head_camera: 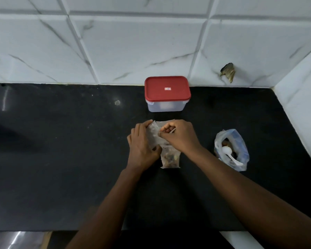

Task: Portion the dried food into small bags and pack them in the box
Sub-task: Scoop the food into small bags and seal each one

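A small clear bag with brown dried food in its bottom lies on the black counter, its upper part folded between my hands. My left hand grips the bag's left side, thumb curled under. My right hand pinches the bag's top edge from the right. Behind them stands a clear plastic box with its red lid closed. To the right sits a larger open plastic bag of dried food with a white spoon in it.
A white marble-tiled wall runs along the back of the counter, and a side wall closes off the right. A damaged hole marks the tiles at the right. The counter's front edge lies near my forearms.
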Available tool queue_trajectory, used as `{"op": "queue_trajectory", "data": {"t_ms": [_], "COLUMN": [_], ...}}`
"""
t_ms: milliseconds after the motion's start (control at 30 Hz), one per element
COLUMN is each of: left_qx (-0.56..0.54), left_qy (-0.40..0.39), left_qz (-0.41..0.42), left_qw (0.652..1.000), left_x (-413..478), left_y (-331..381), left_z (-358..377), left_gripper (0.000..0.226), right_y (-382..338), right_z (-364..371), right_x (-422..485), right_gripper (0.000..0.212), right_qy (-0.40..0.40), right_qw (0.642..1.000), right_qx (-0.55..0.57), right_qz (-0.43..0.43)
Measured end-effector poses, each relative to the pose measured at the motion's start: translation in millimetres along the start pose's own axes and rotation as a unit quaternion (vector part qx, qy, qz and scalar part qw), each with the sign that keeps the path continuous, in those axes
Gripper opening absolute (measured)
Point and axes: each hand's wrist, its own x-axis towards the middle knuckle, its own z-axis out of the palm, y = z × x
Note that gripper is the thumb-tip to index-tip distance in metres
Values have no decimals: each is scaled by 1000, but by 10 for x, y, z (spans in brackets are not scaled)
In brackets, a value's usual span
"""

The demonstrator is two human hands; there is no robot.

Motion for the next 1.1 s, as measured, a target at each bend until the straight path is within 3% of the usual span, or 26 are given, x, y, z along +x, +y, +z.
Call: {"op": "queue_trajectory", "data": {"t_ms": [200, 367, 700, 967, 1100], "left_qx": [15, 32, 89, 85, 65], "left_qy": [-16, -38, -30, -49, -57], "left_qz": [59, 90, 134, 129, 152], "left_qw": [998, 995, 986, 987, 985], "left_x": [36, 102, 128, 218, 249], "left_y": [396, 651, 898, 1016, 1059], "left_z": [248, 446, 924, 1126, 1242], "left_gripper": [85, 87, 65, 58, 55], "right_y": [164, 310, 514, 715, 820], "right_z": [-444, -794, -1133, -1351, -1452], "right_x": [-136, -220, -347, -406, -372], "right_gripper": [12, 7, 11, 23, 49], "right_qy": [13, -28, -80, -51, -96], "right_qw": [999, 996, 988, 984, 978], "right_qx": [37, 57, 68, 102, 97], "right_qz": [22, 66, 116, 140, 160]}}
